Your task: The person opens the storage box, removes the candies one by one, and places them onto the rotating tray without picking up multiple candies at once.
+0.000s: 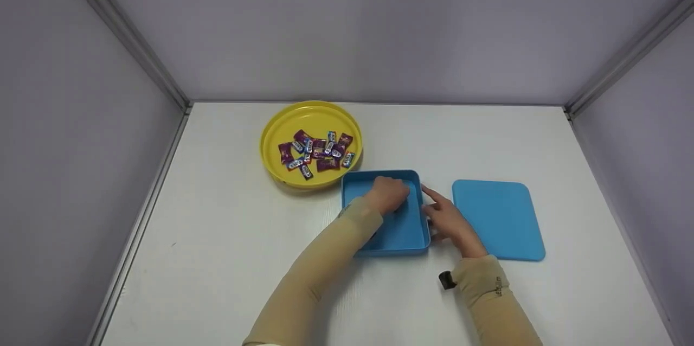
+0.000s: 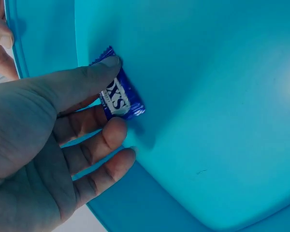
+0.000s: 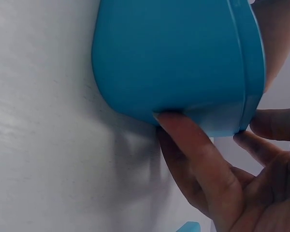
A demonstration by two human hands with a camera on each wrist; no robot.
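Left hand (image 1: 389, 194) pinches a blue candy (image 2: 118, 96) inside the blue box (image 1: 406, 229) mid-tabletop; right hand (image 1: 447, 221), fingers straight, braces the box's right wall. Risk: candy clings to fingers, or box slides toward lid (image 1: 499, 218) if bracing slips.

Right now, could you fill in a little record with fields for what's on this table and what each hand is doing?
Left hand: inside the blue box, pinching a blue wrapped candy
Right hand: fingers touching the box's outer right wall
Blue lid: flat on the table, right of the box
Yellow plate: behind-left of the box, holding a pile of wrapped candies
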